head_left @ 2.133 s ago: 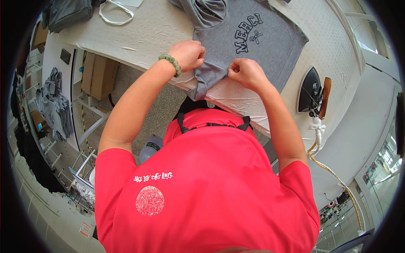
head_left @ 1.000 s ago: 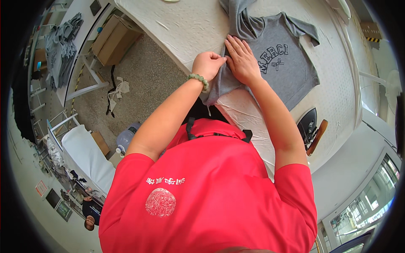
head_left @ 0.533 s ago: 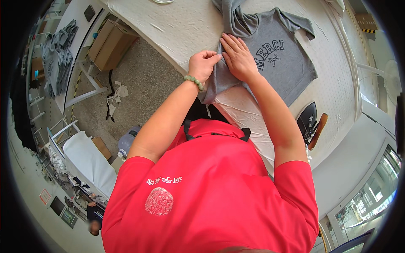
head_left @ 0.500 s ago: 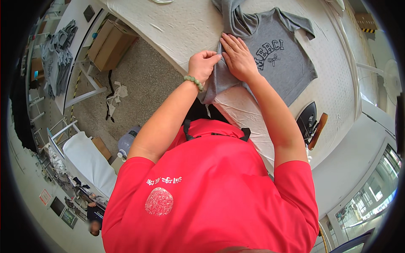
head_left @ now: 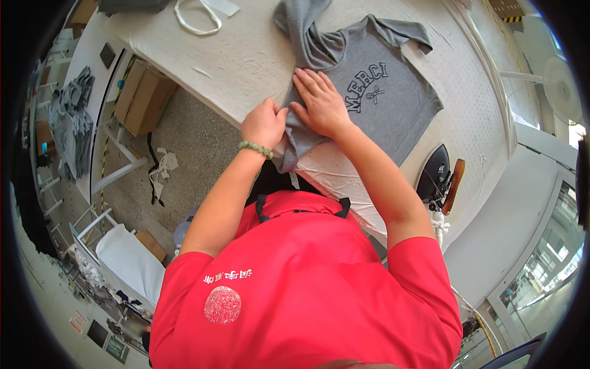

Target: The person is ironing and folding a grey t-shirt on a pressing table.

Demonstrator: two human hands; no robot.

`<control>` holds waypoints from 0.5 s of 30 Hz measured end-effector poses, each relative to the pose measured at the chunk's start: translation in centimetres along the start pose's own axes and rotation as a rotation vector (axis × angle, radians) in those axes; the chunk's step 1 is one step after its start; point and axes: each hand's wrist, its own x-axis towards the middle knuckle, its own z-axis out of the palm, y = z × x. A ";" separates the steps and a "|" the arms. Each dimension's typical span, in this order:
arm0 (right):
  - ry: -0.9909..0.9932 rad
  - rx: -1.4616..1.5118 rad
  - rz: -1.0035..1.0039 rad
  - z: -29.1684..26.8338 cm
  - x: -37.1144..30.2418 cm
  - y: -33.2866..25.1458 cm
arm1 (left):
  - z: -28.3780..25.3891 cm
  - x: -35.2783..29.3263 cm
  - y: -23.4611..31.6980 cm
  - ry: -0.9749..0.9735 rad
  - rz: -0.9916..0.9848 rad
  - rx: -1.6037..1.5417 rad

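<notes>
A grey hoodie with dark lettering and a small bow on its chest lies on a table with a pale padded cover. Its hood points to the far side, and part of it hangs over the near edge. My right hand rests flat on the hoodie beside the lettering, fingers stretched out. Close to its left, my left hand, with a green bead bracelet at the wrist, is closed on the hoodie's left edge. The exact fold between those fingers is hidden.
An iron with a wooden handle stands at the table's right side. A white cord loop lies at the far left of the table. Beyond the left edge are a cardboard box, a side table with stacked grey garments and floor scraps.
The whole view has shifted, so the hoodie and the iron sit further left. My left fingers have curled in more, slightly away from the right fingertips. My right hand stays flat on the cloth.
</notes>
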 end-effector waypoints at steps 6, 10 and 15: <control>-0.063 0.097 -0.089 -3.3 0.5 3.7 | -1.5 3.9 4.0 0.163 0.471 0.031; 0.115 0.047 0.179 -8.2 3.0 12.5 | -1.0 12.3 11.4 0.256 0.800 -0.146; 0.014 -0.086 0.138 -10.6 9.1 20.9 | 2.4 21.4 15.9 0.095 0.611 0.045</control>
